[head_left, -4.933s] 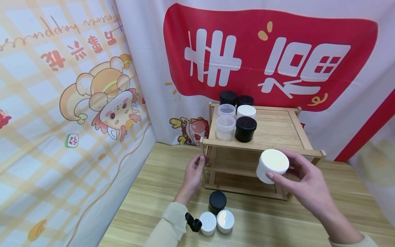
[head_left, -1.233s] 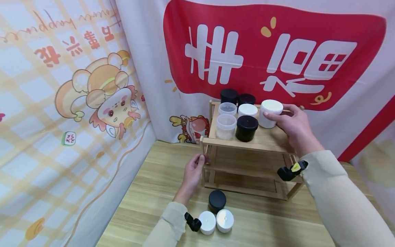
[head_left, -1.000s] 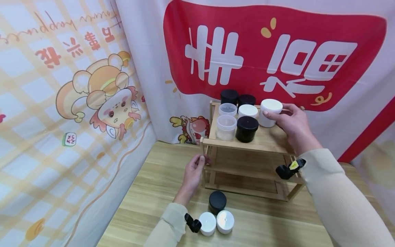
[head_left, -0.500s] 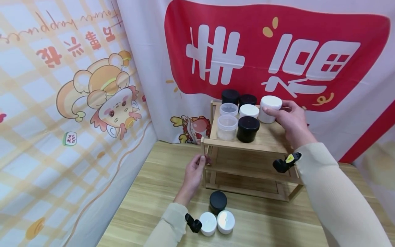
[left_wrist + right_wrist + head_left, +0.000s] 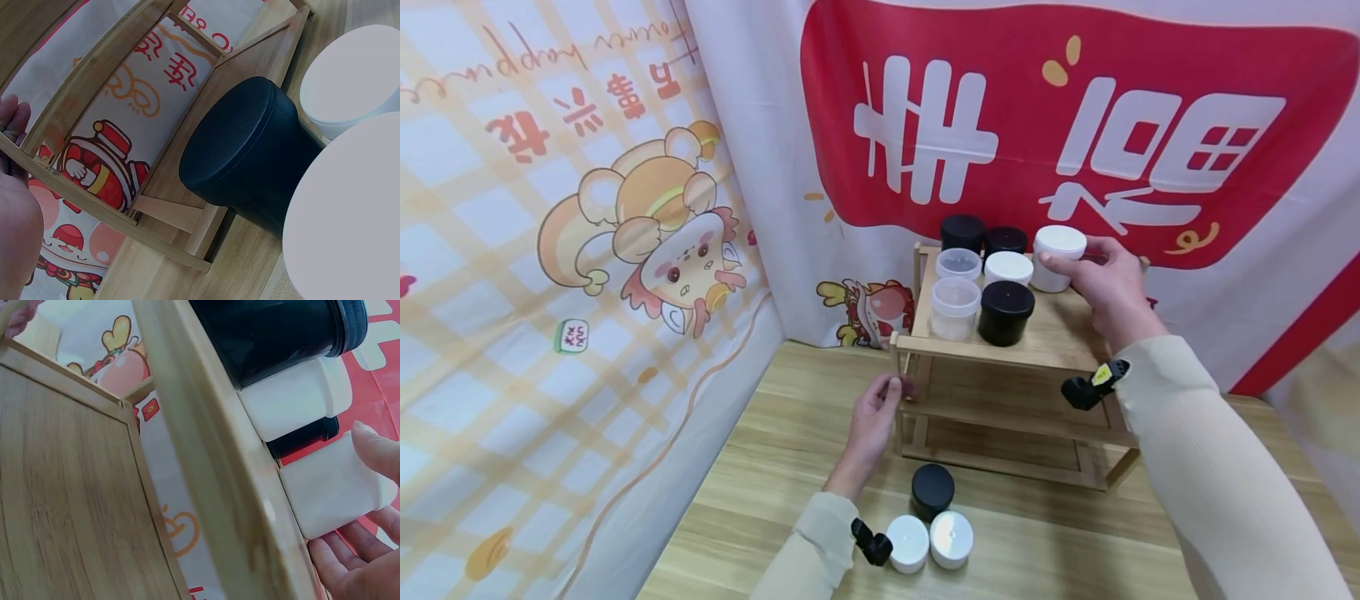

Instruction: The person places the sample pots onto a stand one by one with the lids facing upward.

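Observation:
My right hand (image 5: 1112,283) grips a white lidded jar (image 5: 1058,258) at the top shelf of a small wooden rack (image 5: 1075,333). In the right wrist view the white jar (image 5: 337,484) sits at the shelf's edge, with thumb and fingers on opposite sides. Left of it on the shelf stand another white jar (image 5: 1008,268), a black jar (image 5: 1006,312) in front, two black jars (image 5: 962,232) behind, and two clear tubs (image 5: 955,308). My left hand (image 5: 872,421) holds the rack's left front post, its fingers partly hidden behind the wood.
On the floor before the rack stand a black jar (image 5: 932,490) and two white jars (image 5: 951,540), close together beside the left wrist. The rack's lower shelves (image 5: 1015,396) are bare. Printed cloth (image 5: 730,167) hangs behind and on the left.
My right hand has carried the white jar from in front of the rack up to the top shelf, then slightly farther back. The left hand stays on the post.

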`<state>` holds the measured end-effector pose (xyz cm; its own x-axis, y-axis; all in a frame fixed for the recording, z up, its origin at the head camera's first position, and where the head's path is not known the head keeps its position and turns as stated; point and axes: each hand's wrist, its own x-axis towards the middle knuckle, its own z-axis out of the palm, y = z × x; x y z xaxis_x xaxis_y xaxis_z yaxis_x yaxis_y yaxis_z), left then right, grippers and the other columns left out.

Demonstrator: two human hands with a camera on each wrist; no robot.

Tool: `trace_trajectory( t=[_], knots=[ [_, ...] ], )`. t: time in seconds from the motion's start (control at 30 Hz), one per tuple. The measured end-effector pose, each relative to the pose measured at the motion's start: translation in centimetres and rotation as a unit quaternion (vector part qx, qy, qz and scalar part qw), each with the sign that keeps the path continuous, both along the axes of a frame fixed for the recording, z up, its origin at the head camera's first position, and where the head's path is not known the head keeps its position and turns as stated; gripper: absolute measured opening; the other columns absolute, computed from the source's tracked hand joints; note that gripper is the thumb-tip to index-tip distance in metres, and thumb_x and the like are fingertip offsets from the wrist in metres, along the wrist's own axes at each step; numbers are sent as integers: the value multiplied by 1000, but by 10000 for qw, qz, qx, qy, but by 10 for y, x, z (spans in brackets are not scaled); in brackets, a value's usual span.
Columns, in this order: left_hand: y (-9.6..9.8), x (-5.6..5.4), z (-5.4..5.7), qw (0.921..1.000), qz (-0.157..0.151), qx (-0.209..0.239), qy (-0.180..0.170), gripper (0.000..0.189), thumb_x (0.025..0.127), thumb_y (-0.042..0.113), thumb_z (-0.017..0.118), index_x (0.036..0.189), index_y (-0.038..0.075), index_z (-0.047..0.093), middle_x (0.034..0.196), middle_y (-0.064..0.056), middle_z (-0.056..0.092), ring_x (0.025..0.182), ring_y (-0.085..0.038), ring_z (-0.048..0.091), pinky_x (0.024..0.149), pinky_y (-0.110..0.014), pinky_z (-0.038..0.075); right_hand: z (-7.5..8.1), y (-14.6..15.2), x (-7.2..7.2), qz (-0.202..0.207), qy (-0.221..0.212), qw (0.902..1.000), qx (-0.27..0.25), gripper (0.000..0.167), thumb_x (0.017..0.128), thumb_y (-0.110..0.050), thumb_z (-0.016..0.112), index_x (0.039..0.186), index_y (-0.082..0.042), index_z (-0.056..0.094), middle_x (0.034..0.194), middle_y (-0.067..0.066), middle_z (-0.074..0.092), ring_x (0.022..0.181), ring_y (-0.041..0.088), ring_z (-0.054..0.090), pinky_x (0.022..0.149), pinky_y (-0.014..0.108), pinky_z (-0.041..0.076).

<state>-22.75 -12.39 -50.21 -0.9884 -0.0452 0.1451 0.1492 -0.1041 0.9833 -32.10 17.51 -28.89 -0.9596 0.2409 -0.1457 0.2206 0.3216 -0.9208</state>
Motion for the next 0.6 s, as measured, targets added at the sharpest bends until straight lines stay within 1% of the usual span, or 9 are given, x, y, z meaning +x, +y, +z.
trace_trajectory(
  t=[0.13,0.3,0.47,0.6],
  knots=[
    [0,1,0,10000,-8,21,-39,51,114,39,51,138,-5,60,127,-25,70,116,-16,68,117,-43,49,1,0,-2,29,43,10000,72,108,84,-67,82,170,-29,30,177,9,30,158,33,31,128,52,40],
    [0,0,2,10000,27,15,-65,52,114,41,51,138,-4,61,129,-25,70,117,-15,69,118,-41,48,3,0,-4,43,80,9999,111,107,84,-68,81,170,-27,31,177,10,30,158,34,31,128,54,39],
    [-1,0,2,9999,-44,47,-94,54,114,43,52,139,-4,60,129,-25,69,120,-18,68,121,-46,46,2,1,-5,67,75,9999,112,107,85,-67,80,170,-27,29,177,11,29,161,35,29,128,56,38],
    [-1,0,0,9997,-13,48,-230,55,113,45,53,140,-2,60,129,-21,70,121,-18,67,124,-50,44,-1,1,-5,100,53,9999,103,109,84,-68,81,171,-29,28,178,9,29,161,35,29,128,55,38]
  ],
)
